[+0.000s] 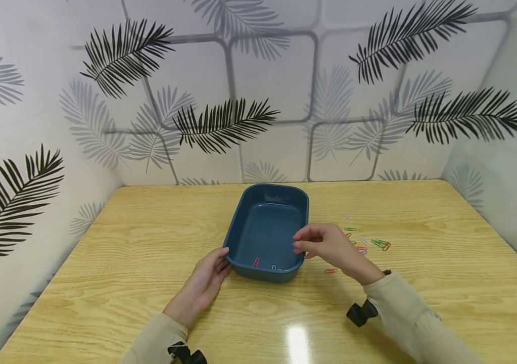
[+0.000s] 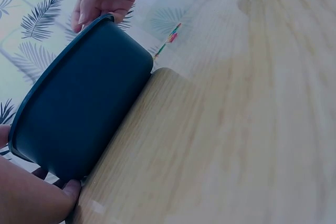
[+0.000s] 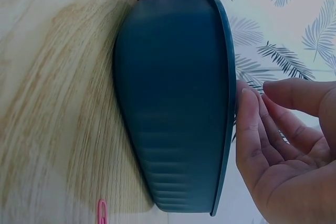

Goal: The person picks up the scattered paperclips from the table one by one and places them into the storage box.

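Note:
A dark blue plastic basin (image 1: 267, 232) stands on the wooden table. The left hand (image 1: 201, 283) grips its near left corner, thumb on the rim and fingers below. Over the right rim hovers the right hand (image 1: 331, 247), fingers bent and thumb near the index finger; no object shows between them in the right wrist view. Inside the basin, at its near end, lie a pink paper clip (image 1: 256, 262) and a white paper clip (image 1: 274, 268), with another partly hidden by the rim. Several coloured paper clips (image 1: 380, 243) lie on the table beyond the right hand.
A single pink paper clip (image 1: 331, 271) lies on the table (image 1: 149, 222) below the right wrist. Behind the table rises a wall (image 1: 272, 76) with a leaf pattern. Both wrists wear black camera mounts (image 1: 362, 313).

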### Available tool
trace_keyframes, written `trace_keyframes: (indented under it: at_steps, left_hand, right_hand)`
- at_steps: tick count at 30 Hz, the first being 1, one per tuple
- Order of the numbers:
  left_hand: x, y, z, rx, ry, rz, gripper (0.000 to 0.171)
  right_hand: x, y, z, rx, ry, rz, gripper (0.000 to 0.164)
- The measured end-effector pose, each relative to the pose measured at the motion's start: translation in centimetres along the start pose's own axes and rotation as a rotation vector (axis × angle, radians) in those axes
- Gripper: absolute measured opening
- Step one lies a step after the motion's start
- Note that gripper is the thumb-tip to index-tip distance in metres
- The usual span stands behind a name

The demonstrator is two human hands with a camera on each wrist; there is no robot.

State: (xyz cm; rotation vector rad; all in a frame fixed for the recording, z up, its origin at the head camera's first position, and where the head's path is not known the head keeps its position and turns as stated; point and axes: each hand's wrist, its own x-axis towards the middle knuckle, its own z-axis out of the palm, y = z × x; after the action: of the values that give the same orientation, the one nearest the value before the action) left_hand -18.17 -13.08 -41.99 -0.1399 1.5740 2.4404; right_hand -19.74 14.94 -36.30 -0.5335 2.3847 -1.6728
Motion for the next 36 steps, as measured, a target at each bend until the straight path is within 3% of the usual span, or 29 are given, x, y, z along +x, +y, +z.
trace_keyframes:
  at_steps: [14, 23, 28, 32, 36]
  left_hand:
    - [0.0, -0.2, -0.2, -0.008, 0.004, -0.008, 0.047]
    - [0.3, 0.2, 0.2, -0.006, -0.029, -0.011, 0.046]
    - [0.4, 0.4, 0.1, -0.012, -0.044, -0.011, 0.048]
    - [0.2, 0.3, 0.0, -0.027, -0.019, -0.008, 0.048]
    - [0.0, 0.2, 0.0, -0.035, -0.010, -0.009, 0.048]
  right_hand:
    - [0.1, 0.2, -0.3, -0.027, -0.010, 0.016, 0.023]
    - [-1.2, 0.6, -3.0, -0.143, 0.050, -0.023, 0.026]
    - [-1.9, 1.8, -4.4, -0.219, 0.022, 0.028, 0.024]
    - [-1.4, 3.2, -4.8, -0.372, -0.085, 0.005, 0.015]
    - [-1.0, 4.1, -4.7, -0.580, -0.153, -0.107, 0.007]
